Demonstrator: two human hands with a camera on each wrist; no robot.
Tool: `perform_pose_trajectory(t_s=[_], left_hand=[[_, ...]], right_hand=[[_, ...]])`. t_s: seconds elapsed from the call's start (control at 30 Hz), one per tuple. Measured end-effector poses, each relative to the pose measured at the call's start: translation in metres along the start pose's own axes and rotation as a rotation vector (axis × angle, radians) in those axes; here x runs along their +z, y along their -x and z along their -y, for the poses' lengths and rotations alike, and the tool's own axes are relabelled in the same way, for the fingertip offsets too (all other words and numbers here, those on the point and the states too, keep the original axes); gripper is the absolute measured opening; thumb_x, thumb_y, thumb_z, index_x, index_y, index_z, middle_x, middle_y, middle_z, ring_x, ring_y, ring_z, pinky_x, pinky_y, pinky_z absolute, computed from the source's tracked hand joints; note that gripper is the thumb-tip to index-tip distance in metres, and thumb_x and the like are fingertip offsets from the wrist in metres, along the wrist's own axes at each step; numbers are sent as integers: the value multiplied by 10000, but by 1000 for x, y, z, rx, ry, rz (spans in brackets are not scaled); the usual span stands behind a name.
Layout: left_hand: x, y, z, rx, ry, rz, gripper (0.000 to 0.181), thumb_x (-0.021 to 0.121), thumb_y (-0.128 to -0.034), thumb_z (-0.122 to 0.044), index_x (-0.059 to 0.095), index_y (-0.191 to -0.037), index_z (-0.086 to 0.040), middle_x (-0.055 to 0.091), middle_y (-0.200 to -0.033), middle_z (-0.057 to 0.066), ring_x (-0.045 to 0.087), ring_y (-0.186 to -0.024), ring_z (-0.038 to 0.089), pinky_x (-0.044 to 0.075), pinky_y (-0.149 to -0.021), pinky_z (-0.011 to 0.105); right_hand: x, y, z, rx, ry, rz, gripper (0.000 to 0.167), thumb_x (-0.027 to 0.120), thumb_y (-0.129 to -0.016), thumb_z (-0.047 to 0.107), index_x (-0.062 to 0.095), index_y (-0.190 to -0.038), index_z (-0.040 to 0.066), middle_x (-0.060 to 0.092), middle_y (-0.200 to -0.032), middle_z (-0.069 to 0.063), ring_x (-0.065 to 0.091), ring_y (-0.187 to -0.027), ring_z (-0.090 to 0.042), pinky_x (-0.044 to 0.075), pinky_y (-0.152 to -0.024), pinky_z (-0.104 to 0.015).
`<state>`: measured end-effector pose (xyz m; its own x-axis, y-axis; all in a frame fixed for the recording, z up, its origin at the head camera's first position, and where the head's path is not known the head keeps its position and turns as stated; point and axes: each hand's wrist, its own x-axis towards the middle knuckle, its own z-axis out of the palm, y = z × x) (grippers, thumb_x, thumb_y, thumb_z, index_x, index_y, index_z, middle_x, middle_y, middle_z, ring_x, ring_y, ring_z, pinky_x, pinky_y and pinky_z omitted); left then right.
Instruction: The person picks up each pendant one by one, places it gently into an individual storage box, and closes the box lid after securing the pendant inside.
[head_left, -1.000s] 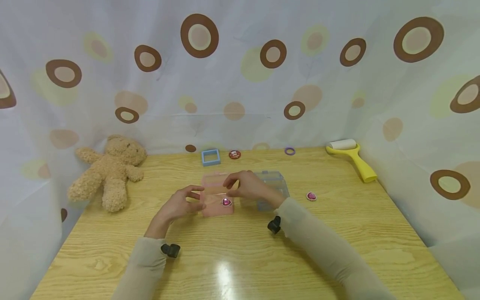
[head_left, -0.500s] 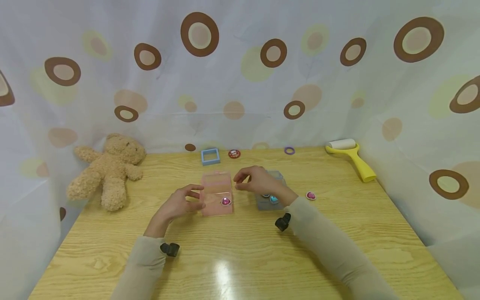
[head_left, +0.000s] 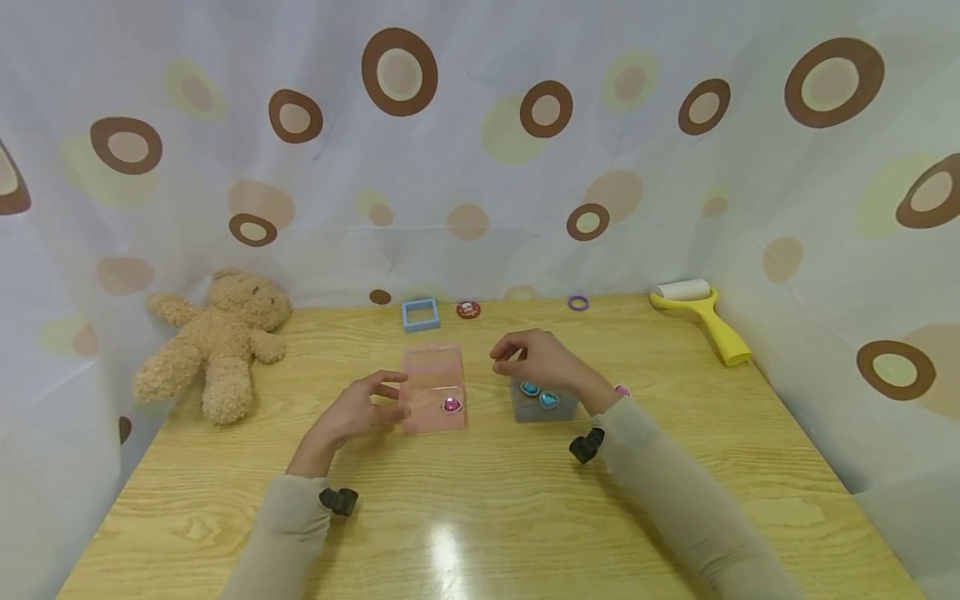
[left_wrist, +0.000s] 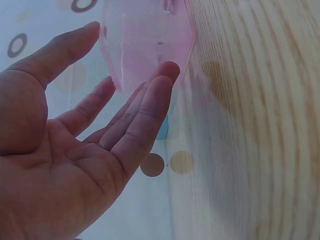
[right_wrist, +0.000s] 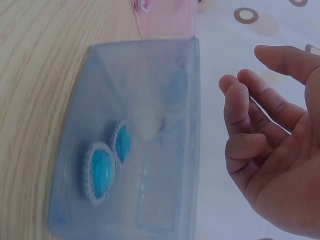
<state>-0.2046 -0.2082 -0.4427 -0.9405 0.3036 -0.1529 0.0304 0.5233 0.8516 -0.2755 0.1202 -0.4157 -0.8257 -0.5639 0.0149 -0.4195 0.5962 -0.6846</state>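
A translucent pink box [head_left: 433, 417] lies with its lid raised, a pink gem [head_left: 452, 404] inside at the right. At its left side my left hand [head_left: 358, 414] rests with relaxed, spread fingers; the left wrist view shows the fingertips close to the pink box [left_wrist: 150, 45]. A translucent blue-grey box [head_left: 534, 413] holds two blue gems [head_left: 549, 400]. Over its back part hovers my right hand [head_left: 543, 363], fingers loosely bent and holding nothing; in the right wrist view it is beside the blue-grey box [right_wrist: 150, 65].
Another pink gem [head_left: 622, 390] lies right of the blue-grey box, partly behind the right forearm. Along the back are a blue square frame [head_left: 421, 326], a red round badge [head_left: 468, 310] and a purple ring [head_left: 578, 303]. A teddy bear [head_left: 225, 337] sits left, a yellow-handled roller [head_left: 723, 337] right.
My right hand has moved right, from beside the pink box to over the blue-grey one, uncovering the blue gems. The left hand has stayed in place.
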Motion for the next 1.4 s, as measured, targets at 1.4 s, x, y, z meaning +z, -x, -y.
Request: perform_pose_trajectory(t_s=[1.4], left_hand=[[1,-1,2,-3,-24,8,608,684,-954,-186,425,-1486,-46,548,-1343,276,672,-988,225,574,-802,351]], right_hand=[[-66,70,-104,203,43,-12,279,655,-970,218,687,-1180,37,705,-1049,-89,615,-876,-171,510,-739,-299]])
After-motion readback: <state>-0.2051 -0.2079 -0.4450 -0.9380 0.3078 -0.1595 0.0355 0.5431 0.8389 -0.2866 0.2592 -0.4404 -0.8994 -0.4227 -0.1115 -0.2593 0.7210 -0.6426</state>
